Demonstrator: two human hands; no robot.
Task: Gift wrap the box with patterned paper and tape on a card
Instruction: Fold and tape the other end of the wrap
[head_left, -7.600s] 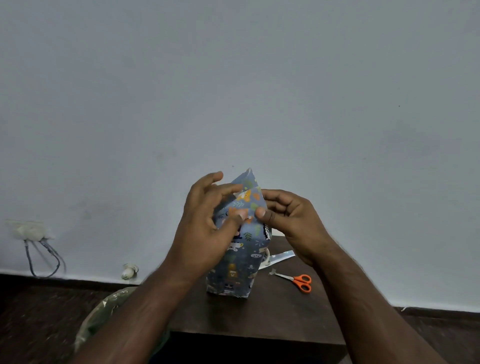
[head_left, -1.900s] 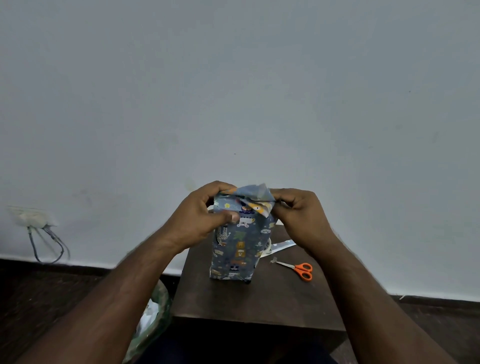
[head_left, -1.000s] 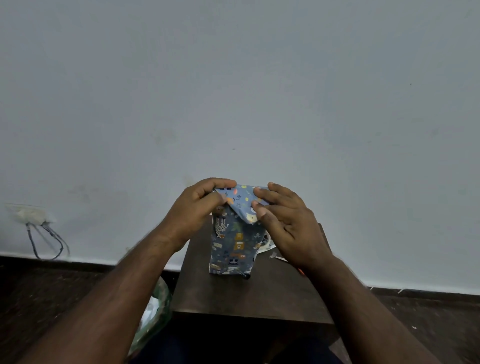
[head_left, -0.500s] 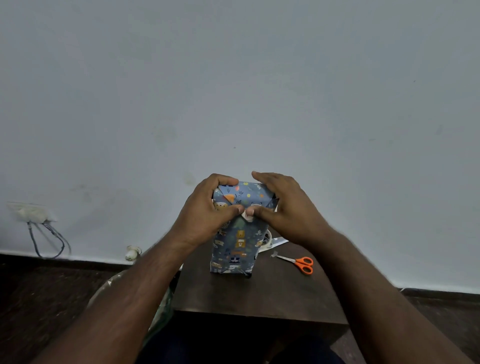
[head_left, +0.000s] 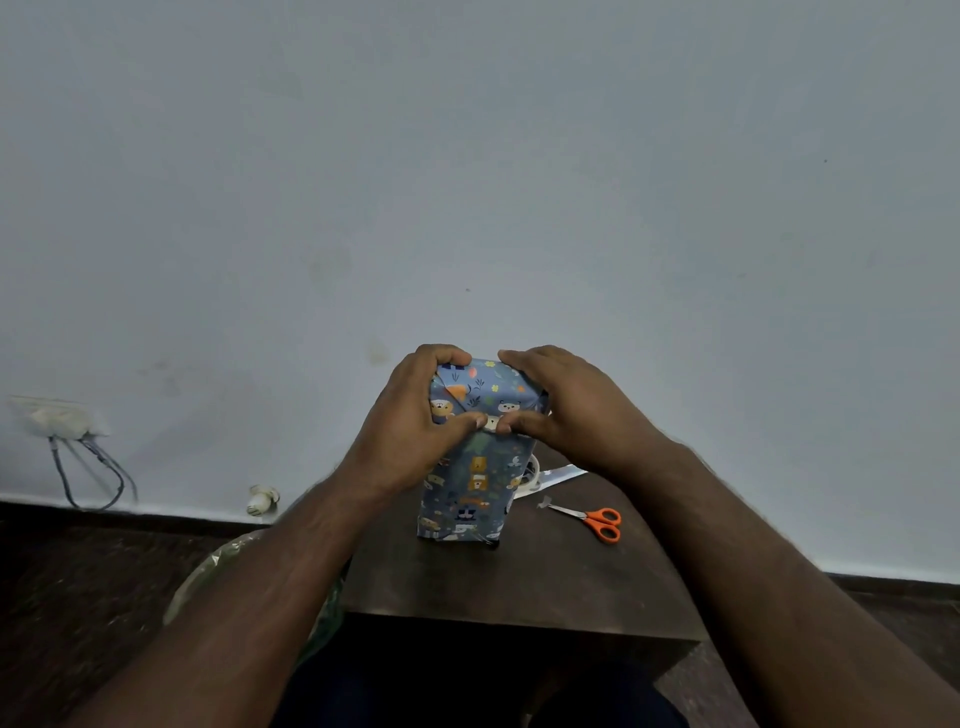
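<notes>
A box wrapped in blue patterned paper (head_left: 470, 488) stands upright on the dark wooden table (head_left: 545, 582). My left hand (head_left: 410, 421) grips its top left corner, fingers curled over the top and thumb on the front. My right hand (head_left: 566, 410) grips the top right corner the same way. Both thumbs meet on the front face and press the tip of the folded paper flap down against it. A tape roll (head_left: 530, 475) sits behind the box, mostly hidden. No card is visible.
Orange-handled scissors (head_left: 597, 519) lie on the table right of the box, with a strip of paper (head_left: 563, 474) behind them. A plastic bag (head_left: 218, 571) lies on the floor at the left. A wall socket with cables (head_left: 57, 421) is at far left.
The top paper flap stood upright, then was folded over the box top and down onto the front. Both thumbs now press its tip flat.
</notes>
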